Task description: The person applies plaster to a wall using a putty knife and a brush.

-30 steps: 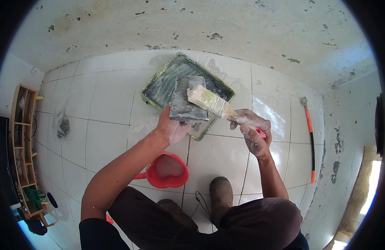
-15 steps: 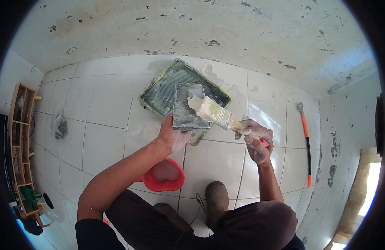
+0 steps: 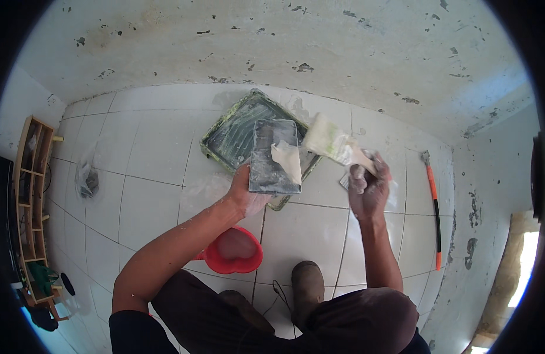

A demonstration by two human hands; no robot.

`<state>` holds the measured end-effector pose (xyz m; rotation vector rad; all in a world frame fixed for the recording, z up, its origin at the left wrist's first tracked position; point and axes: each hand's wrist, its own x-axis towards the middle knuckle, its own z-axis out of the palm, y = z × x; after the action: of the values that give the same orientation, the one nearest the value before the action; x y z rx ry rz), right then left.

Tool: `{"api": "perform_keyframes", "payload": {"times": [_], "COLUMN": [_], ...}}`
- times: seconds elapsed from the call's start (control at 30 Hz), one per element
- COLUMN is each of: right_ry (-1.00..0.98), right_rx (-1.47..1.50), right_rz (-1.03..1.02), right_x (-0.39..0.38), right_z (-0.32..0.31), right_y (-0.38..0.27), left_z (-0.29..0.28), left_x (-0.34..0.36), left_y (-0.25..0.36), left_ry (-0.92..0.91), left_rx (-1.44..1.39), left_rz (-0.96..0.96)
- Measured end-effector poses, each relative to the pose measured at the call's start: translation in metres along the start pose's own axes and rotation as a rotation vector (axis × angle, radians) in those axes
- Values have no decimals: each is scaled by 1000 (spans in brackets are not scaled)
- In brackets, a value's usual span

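My left hand (image 3: 250, 194) grips a dark rectangular plastering float (image 3: 263, 156) from below, its flat face up and smeared with white. A cream lump of putty (image 3: 288, 159) lies on the face's right half. My right hand (image 3: 370, 186), coated in white residue, is closed around the handle of a wide paintbrush (image 3: 328, 138). The brush's whitish, green-stained head points up and left, just right of the float and apart from it. Beneath the float, a dark paint tray (image 3: 228, 133) with green-yellow smears rests on the tiles, partly hidden.
A red dipper (image 3: 234, 268) holding cloudy liquid stands below my left forearm. To the right, a long orange-and-black tool (image 3: 434, 203) lies along the wall. A clear plastic bag (image 3: 86, 180) and a wooden shelf (image 3: 33, 189) are on the left. Ahead rises a chipped wall (image 3: 272, 47).
The paintbrush has moved off the float to the right and up, and a lump of putty now shows on the float's face. My left hand has barely shifted.
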<state>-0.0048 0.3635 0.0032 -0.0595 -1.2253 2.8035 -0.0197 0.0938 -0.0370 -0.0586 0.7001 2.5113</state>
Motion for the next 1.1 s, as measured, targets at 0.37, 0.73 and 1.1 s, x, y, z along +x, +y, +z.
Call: {"api": "perform_keyframes", "payload": {"times": [0.37, 0.73, 1.1], "right_ry": [222, 231, 37], "right_rx": [178, 157, 301], "right_rz": [301, 243, 172], "right_x": [-6, -10, -7], "right_z": [10, -10, -16], "right_y": [42, 38, 21], "left_z": [-14, -14, -10], "left_x": [-10, -5, -2], "left_y": [-4, -5, 6], "left_ry": [-161, -33, -42], "left_rx": [-96, 6, 36], "left_rz": [-47, -56, -5]}}
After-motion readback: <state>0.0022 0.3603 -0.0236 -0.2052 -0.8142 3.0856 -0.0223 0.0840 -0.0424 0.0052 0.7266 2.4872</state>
